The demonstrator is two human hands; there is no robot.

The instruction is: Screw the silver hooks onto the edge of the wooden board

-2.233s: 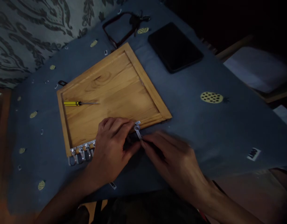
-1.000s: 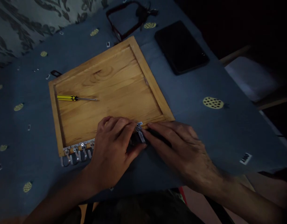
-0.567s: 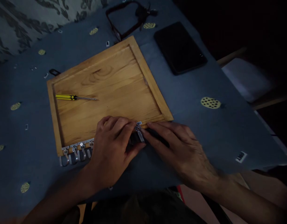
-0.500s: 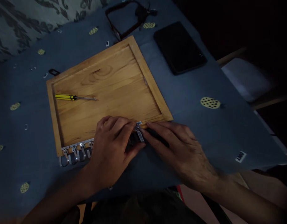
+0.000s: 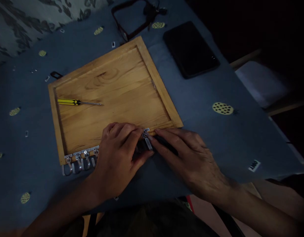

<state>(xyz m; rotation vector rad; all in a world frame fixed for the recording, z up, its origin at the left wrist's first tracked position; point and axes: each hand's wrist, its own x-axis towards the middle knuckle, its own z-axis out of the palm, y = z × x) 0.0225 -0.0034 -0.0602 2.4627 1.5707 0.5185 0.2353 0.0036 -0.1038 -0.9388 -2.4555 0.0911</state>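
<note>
Metal hook rail point(image 5: 78, 154) lies along near edge of framed wooden board point(image 5: 112, 92), long axis L-to-R, hooks twd wearer. L hand point(image 5: 119, 158) arches over its mid; R hand point(image 5: 188, 154) is nearer the R end hook point(image 5: 148, 143), fingertips right at it. Can't tell if either's pinching or just pressing.

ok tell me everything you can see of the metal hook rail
The metal hook rail looks silvery and lies along the near edge of the wooden board. Four curved hooks show towards its left end, the fourth partly covered, and another at the right. A bright screw head sits at the third from the left. The left hand hides its middle; the right hand has fingertips at the rightmost hook, seemingly touching it.
</note>
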